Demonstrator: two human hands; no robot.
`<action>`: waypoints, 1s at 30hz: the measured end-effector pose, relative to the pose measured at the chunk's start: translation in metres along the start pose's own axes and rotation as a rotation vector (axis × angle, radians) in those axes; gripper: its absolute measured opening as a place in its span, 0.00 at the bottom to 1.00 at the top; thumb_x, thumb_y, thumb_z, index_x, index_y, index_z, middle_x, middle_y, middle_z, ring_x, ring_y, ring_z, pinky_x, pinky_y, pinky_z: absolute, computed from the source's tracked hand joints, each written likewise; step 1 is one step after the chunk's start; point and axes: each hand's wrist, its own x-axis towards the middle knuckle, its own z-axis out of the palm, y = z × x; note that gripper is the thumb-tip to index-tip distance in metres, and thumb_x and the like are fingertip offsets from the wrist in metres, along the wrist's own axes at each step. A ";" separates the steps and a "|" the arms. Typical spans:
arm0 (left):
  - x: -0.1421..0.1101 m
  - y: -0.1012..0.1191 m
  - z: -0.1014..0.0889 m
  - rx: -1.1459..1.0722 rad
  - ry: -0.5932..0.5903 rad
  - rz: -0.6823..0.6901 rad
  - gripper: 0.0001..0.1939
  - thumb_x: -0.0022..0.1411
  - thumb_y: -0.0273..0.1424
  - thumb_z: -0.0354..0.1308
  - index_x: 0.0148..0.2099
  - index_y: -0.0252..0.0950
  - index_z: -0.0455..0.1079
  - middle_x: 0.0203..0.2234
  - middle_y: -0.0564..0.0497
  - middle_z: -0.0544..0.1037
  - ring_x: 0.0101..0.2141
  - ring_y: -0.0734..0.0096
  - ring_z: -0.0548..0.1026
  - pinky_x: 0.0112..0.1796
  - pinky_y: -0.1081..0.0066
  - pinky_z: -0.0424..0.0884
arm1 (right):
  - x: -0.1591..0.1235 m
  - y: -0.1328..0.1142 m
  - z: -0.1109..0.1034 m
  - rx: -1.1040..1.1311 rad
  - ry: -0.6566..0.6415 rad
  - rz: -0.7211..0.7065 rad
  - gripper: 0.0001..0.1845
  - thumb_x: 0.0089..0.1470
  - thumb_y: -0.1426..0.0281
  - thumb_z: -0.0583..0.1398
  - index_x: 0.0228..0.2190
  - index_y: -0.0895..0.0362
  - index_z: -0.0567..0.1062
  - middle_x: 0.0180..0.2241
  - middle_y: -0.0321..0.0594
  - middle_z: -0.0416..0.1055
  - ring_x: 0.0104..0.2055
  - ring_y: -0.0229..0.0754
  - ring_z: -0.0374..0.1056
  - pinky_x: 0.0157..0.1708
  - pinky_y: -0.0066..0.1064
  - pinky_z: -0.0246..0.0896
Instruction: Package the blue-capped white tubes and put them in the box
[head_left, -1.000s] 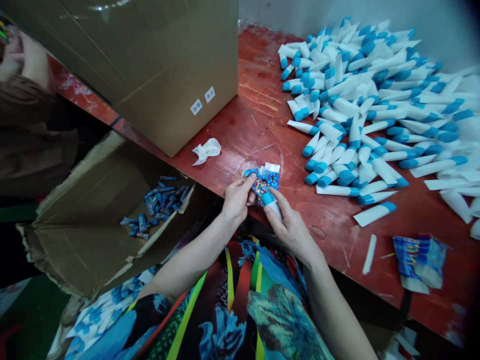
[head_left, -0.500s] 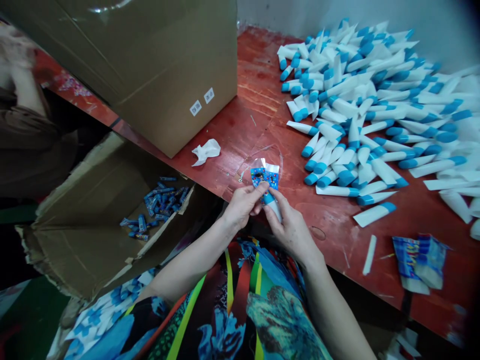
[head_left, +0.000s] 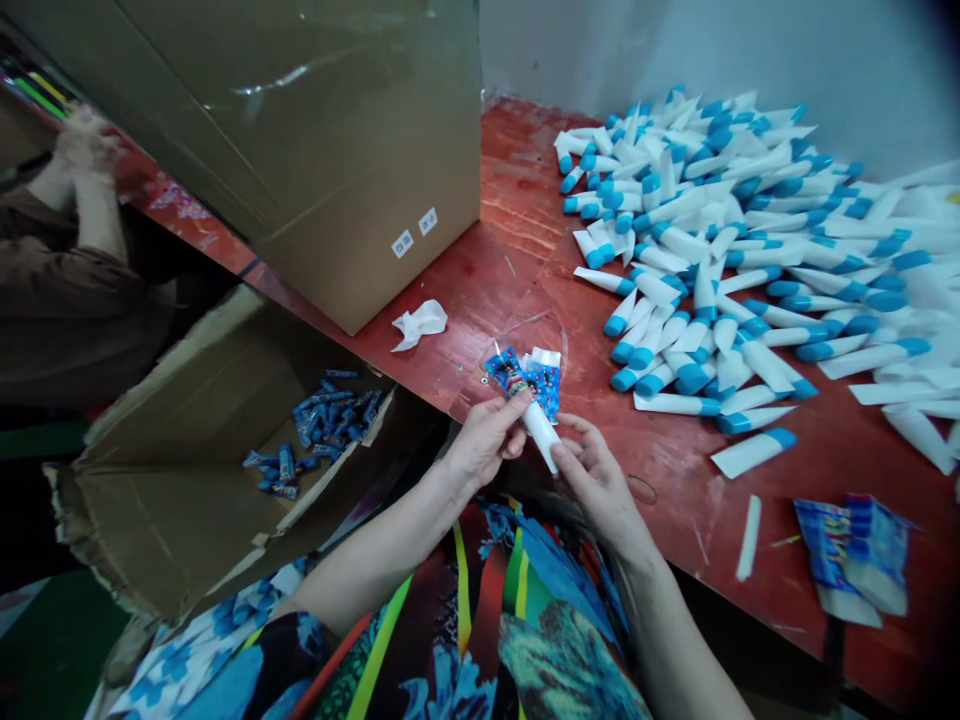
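In front of my body, a white tube [head_left: 541, 440] slants between my hands. Its upper end is inside or behind a blue printed wrapper sleeve [head_left: 508, 368]; which of the two, I cannot tell. My left hand [head_left: 484, 438] is closed, its thumb pressing where tube and sleeve meet. A second printed sleeve [head_left: 546, 385] with a whitish end lies just behind, beside my left fingers. My right hand [head_left: 600, 480] pinches the tube's lower end between thumb and fingers. Blue-capped white tubes [head_left: 697, 270] form a big heap on the red table [head_left: 517, 270].
A tall cardboard box [head_left: 360, 150] stands left on the table. Below it, an open carton [head_left: 172, 480] holds several blue-wrapped tubes [head_left: 330, 415]. Crumpled white paper [head_left: 420, 323] lies nearby. Flat printed sleeves [head_left: 855, 550] sit at right. Another person's hands [head_left: 86, 150] show far left.
The tube has turned so its white body shows and its blue cap is out of sight at the sleeve. The sleeve now tilts left. My right hand has slid toward the tube's lower end.
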 end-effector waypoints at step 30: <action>-0.001 -0.012 -0.013 -0.091 -0.056 -0.035 0.25 0.56 0.51 0.71 0.35 0.33 0.72 0.13 0.60 0.63 0.13 0.83 0.55 0.18 0.74 0.51 | 0.018 0.018 0.013 0.053 -0.017 -0.011 0.28 0.44 0.51 0.73 0.40 0.48 0.70 0.26 0.35 0.77 0.27 0.47 0.76 0.17 0.32 0.63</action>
